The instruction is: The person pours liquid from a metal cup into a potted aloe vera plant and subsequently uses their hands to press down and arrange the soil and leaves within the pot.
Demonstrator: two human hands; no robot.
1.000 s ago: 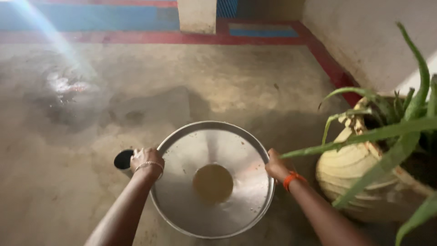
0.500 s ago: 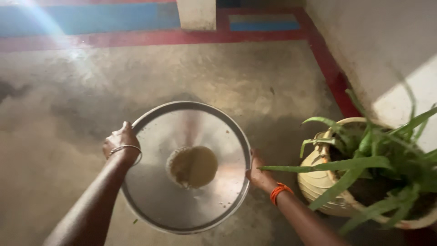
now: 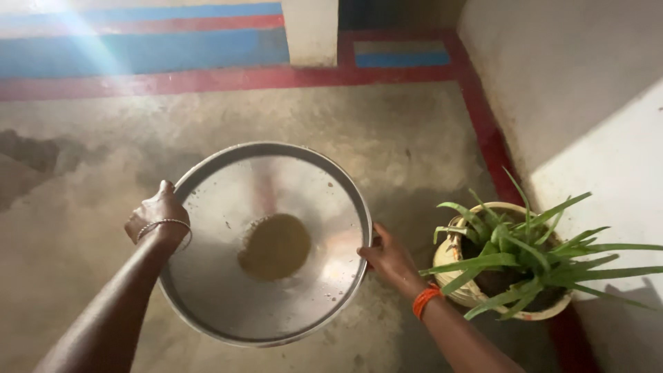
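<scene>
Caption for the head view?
Both hands, left and right, grip a steel tray holding brownish liquid beside a potted plant.

Bare concrete floor (image 3: 387,131); potted aloe (image 3: 514,259) standing on it

Potted aloe (image 3: 514,259) by wall (image 3: 594,103) (right); concrete floor (image 3: 387,131).

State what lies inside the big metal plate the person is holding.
In the metal plate sits one small round heap of yellowish grain, with a few loose specks nearby. The plate covers the floor below it.
</scene>
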